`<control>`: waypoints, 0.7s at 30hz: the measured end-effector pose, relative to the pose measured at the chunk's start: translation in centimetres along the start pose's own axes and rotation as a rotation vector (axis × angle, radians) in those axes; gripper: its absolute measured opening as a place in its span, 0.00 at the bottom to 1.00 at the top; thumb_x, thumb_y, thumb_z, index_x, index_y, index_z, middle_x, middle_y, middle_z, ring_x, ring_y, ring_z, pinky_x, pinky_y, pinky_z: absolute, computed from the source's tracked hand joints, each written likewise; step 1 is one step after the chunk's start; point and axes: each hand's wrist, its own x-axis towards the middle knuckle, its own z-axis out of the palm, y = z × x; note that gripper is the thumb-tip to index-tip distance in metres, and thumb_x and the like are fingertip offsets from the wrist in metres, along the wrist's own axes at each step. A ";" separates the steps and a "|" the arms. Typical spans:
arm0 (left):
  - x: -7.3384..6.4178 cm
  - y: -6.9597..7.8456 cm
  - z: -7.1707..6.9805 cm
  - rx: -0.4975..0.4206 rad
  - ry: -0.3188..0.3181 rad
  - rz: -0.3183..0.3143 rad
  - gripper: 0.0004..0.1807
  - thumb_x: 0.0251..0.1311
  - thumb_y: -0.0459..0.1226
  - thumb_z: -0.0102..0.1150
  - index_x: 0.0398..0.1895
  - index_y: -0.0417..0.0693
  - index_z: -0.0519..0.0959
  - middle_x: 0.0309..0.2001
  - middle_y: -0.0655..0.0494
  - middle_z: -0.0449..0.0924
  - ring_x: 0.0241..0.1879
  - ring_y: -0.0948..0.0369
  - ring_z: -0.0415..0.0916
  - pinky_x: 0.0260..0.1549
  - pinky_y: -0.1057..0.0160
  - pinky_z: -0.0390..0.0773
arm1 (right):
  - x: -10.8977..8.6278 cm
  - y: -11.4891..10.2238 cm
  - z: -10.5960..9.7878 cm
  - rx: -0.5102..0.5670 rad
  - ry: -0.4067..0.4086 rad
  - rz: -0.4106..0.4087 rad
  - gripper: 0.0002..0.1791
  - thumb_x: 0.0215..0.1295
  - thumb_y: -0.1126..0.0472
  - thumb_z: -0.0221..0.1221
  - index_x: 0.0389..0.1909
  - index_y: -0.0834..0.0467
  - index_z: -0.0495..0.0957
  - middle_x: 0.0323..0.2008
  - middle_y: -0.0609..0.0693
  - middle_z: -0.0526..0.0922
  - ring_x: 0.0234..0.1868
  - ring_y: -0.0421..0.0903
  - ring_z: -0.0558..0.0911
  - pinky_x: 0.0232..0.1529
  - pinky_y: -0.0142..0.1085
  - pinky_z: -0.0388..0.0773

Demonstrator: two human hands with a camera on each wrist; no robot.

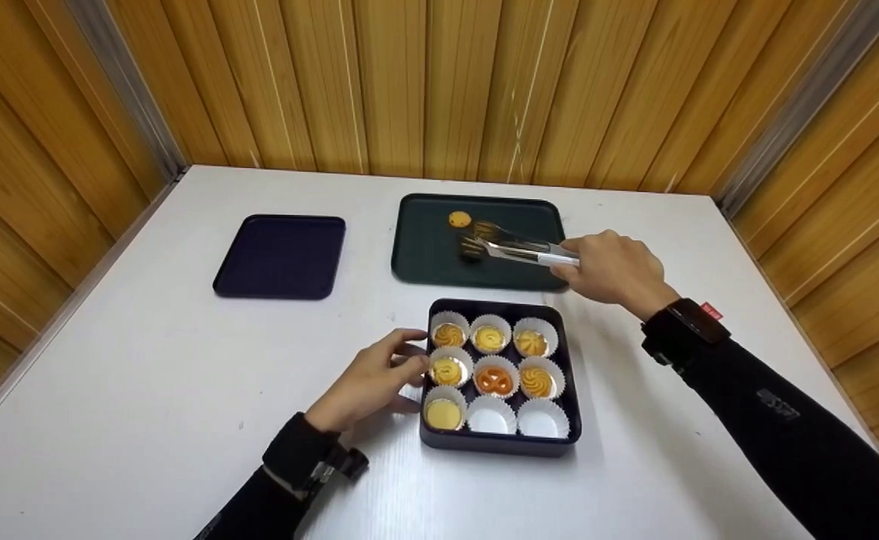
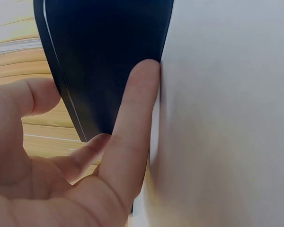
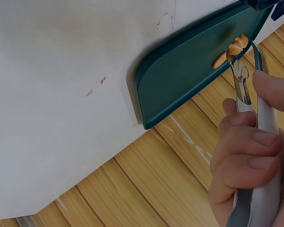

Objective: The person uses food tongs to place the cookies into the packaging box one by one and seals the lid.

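My right hand (image 1: 616, 266) grips a pair of metal tongs (image 1: 533, 255) with pale handles over the dark green tray (image 1: 428, 266). Between the tong tips, in the right wrist view, sits a ridged golden cookie (image 3: 237, 45); whether it is firmly pinched I cannot tell. A round cookie (image 1: 460, 219) lies on the tray beyond the tips. With fingers extended, my left hand (image 1: 372, 379) touches the left side of a dark square box (image 1: 499, 444). Paper cups fill the box in rows; several hold cookies, such as a pretzel-shaped one (image 1: 494, 380). Two front cups (image 1: 491, 417) show bare white bottoms.
A dark purple square tray or lid (image 1: 282, 256) lies at the left, on the white table (image 1: 147, 360). Wood-patterned panels (image 1: 387, 90) stand behind the table and along both sides.
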 end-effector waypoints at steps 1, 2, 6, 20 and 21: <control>0.0 0.0 0.0 0.001 0.000 0.003 0.31 0.75 0.42 0.59 0.78 0.45 0.67 0.62 0.41 0.78 0.50 0.51 0.81 0.40 0.52 0.93 | -0.3 0.0 -0.2 -0.001 0.002 -0.004 0.24 0.77 0.45 0.59 0.65 0.54 0.84 0.35 0.55 0.84 0.31 0.52 0.77 0.22 0.39 0.70; 0.0 0.0 0.0 0.002 -0.001 0.006 0.31 0.75 0.42 0.59 0.78 0.45 0.67 0.61 0.41 0.78 0.50 0.51 0.81 0.40 0.52 0.93 | -0.7 0.1 -0.3 -0.003 0.005 -0.009 0.24 0.77 0.45 0.60 0.65 0.54 0.84 0.35 0.55 0.83 0.31 0.52 0.77 0.22 0.38 0.69; 0.0 -0.1 0.0 -0.005 -0.002 0.016 0.31 0.75 0.41 0.59 0.77 0.43 0.68 0.60 0.42 0.78 0.49 0.52 0.81 0.40 0.52 0.93 | -2.3 0.2 -0.9 -0.029 0.034 -0.037 0.22 0.76 0.45 0.60 0.63 0.52 0.85 0.34 0.54 0.84 0.30 0.51 0.77 0.20 0.38 0.69; 0.0 -0.1 0.0 -0.004 -0.001 0.014 0.31 0.74 0.42 0.60 0.77 0.43 0.68 0.60 0.41 0.78 0.50 0.52 0.81 0.41 0.52 0.93 | -10.0 1.6 -4.4 -0.043 0.128 -0.129 0.20 0.75 0.44 0.64 0.61 0.47 0.86 0.30 0.47 0.83 0.25 0.45 0.73 0.18 0.35 0.67; 0.0 -0.1 0.0 -0.004 -0.002 0.013 0.31 0.74 0.42 0.60 0.77 0.43 0.68 0.60 0.41 0.78 0.50 0.52 0.81 0.41 0.52 0.93 | -10.7 1.6 -4.4 -0.046 0.138 -0.142 0.19 0.75 0.45 0.64 0.61 0.47 0.86 0.30 0.46 0.83 0.25 0.44 0.72 0.18 0.34 0.67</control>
